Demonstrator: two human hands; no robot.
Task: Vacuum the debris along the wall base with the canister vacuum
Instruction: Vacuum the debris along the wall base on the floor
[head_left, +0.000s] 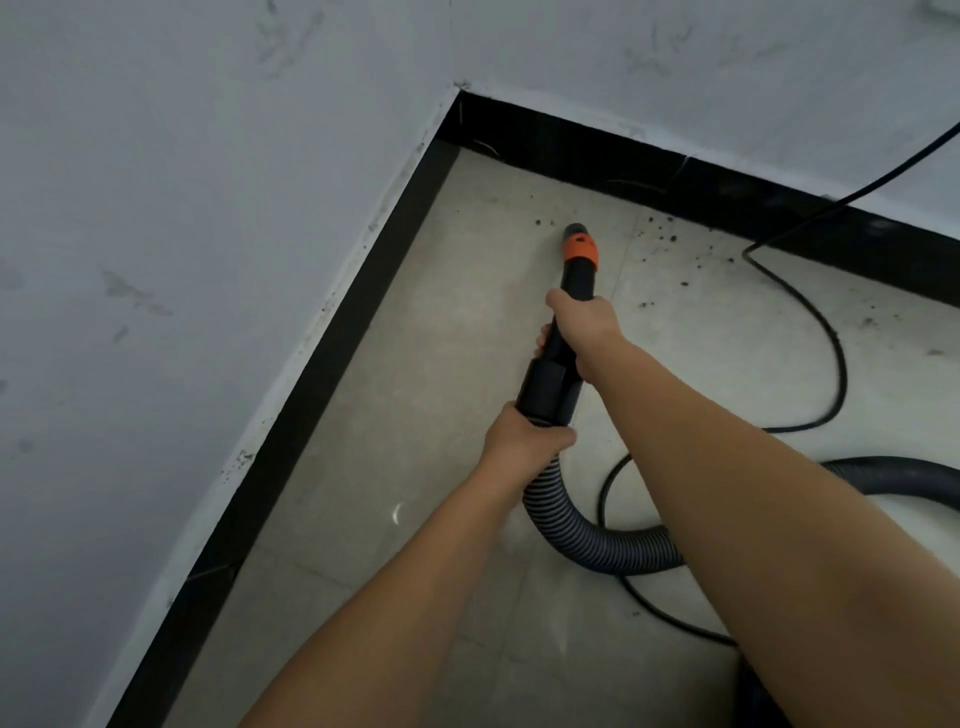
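While both hands grip the vacuum nozzle (563, 332), debris (670, 236) nearby, corner floor.

Two hands were in view, the left hand (524, 434) and the right hand (584, 325), both gripping one black vacuum wand (563, 338) that carried one orange collar (581, 250). There was one ribbed hose (571, 535) and one black power cord (826, 332). Two walls met at one corner, and dark debris specks (670, 236), too many and too small to count, lay on the floor.
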